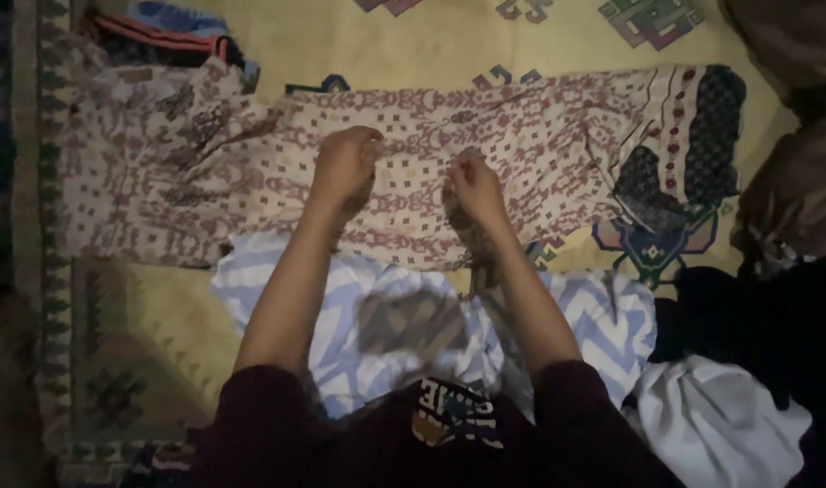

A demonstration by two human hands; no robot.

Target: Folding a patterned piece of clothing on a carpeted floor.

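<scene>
Head-camera view: a long patterned cloth (485,154), cream with maroon motifs, was laid flat on the yellow rug (322,45), its long axis running left to right across the arms. Both hands were set on the cloth's middle, near its front edge. The left hand (345,163) was curled, knuckles up, pressed on the fabric; the right hand (474,185), just beside it, was pinching a small fold. Neither hand was nearer. A blue-and-white zigzag cloth (594,316) lay just in front of the patterned cloth.
</scene>
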